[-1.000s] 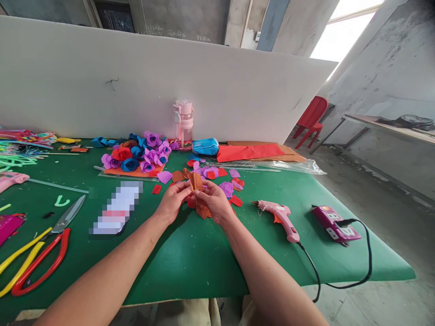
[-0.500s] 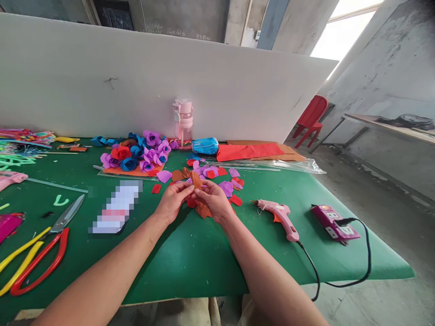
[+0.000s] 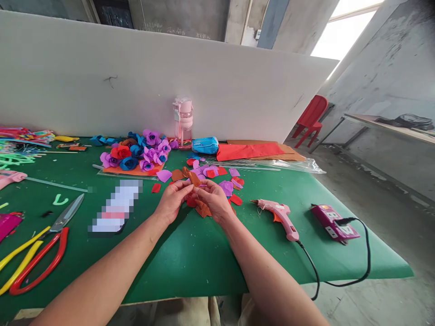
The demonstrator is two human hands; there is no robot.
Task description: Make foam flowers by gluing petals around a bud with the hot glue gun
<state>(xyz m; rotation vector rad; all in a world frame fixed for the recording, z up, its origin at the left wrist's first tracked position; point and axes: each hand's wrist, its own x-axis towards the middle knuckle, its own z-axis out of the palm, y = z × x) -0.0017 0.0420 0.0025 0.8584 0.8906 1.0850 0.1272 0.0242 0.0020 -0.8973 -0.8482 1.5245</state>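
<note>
Between my two hands is a brown crepe-paper petal point(image 3: 195, 179), pinched near its lower edge and standing up from the fingertips. My left hand point(image 3: 173, 199) is closed on its left side, thumb and index finger together. My right hand point(image 3: 213, 199) grips the right side, its thumb close to the left one. Red, purple and brown loose petals point(image 3: 226, 187) lie spread on the green table around and beneath both hands. The finger pads and the petal's base are partly hidden.
A pink glue gun point(image 3: 277, 216) lies right, its cord running off the table's front edge. Beside it sits a purple power strip point(image 3: 335, 222). Left are scissors point(image 3: 64, 222) and a blurred phone point(image 3: 117, 206). Paper flowers point(image 3: 136, 151) and a pink bottle point(image 3: 184, 120) stand behind.
The brown petal has turned slightly between my fingertips and now leans more to the left. Both hands stay almost in the same place.
</note>
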